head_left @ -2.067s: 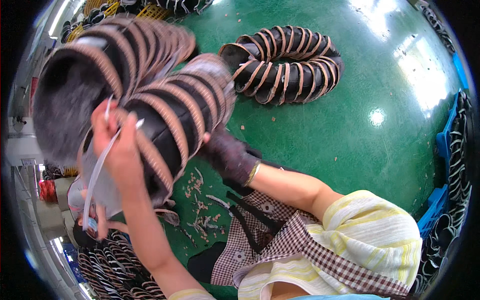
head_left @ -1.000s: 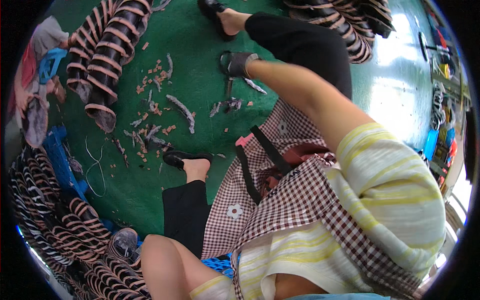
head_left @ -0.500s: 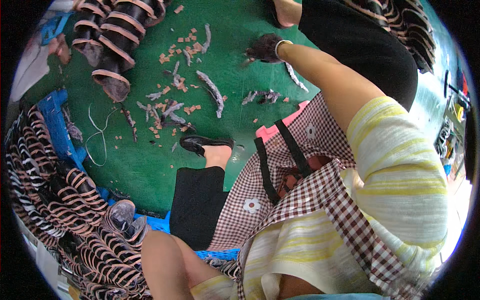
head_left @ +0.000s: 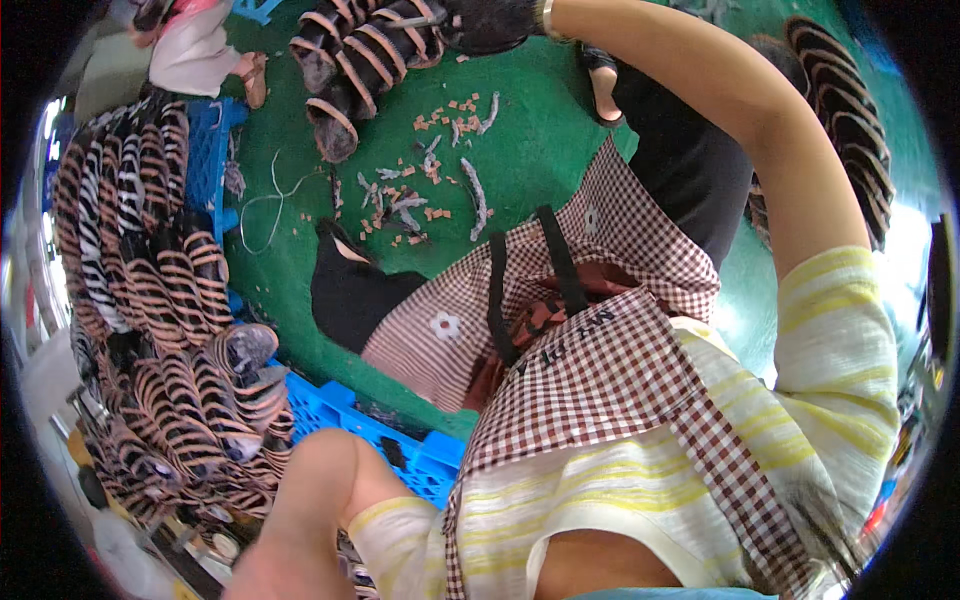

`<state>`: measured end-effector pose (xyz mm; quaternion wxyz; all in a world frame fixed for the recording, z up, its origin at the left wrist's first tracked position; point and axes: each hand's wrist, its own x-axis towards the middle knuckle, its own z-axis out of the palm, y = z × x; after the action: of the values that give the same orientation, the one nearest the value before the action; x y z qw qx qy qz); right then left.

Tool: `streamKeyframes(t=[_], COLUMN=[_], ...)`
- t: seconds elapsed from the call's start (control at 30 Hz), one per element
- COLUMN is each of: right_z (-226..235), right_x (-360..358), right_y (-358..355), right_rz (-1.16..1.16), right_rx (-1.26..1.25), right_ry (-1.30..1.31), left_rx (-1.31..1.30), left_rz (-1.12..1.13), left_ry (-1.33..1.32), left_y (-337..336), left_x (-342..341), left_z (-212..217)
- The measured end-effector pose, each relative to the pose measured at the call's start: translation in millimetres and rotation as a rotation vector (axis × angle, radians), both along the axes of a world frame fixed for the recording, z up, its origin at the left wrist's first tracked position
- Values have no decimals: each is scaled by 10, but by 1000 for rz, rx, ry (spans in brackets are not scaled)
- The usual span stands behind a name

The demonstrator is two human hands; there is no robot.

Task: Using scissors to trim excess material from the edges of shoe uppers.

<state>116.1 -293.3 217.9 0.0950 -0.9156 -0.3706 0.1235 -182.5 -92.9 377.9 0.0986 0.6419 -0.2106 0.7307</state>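
Note:
My right hand [head_left: 490, 27], in a dark glove with a pale band at the wrist, is stretched far forward. It lies against the end of a nested stack of black pieces [head_left: 365, 60] with tan rims and grey fuzzy lining on the floor. Its fingers blend into the dark stack, so their grip does not show. My left arm is bent at the lower left. What shows of my left hand [head_left: 285, 575] is smeared at the lower edge, its fingers hidden. Beside that arm rises a big heap of similar nested striped pieces [head_left: 190, 390].
Tan chips and grey fuzzy strips [head_left: 400, 205] litter the green floor [head_left: 540, 120]. A thin white cord [head_left: 262, 222] lies left of them. Blue plastic pallets [head_left: 325, 405] edge the heap. More stacked pieces [head_left: 835, 110] stand at right. Another person's leg [head_left: 195, 55] shows upper left.
My right hand has swung left and forward to the floor stack. The left forearm has shifted down and left. The view has turned, bringing more of the left heap into sight.

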Motion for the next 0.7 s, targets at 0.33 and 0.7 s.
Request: streamKeyframes(t=[0.33, 0.7], right_z=[71, -600], right_x=[-760, -1995], right_y=[-1049, -3022], right_rz=[-394, -836], right_rx=[681, 751], right_ry=[114, -227], left_rx=[-261, -171], left_rz=[-6, -94], left_ry=[439, 590], left_y=[599, 561], left_x=[-796, -449], left_z=[-813, -1117])
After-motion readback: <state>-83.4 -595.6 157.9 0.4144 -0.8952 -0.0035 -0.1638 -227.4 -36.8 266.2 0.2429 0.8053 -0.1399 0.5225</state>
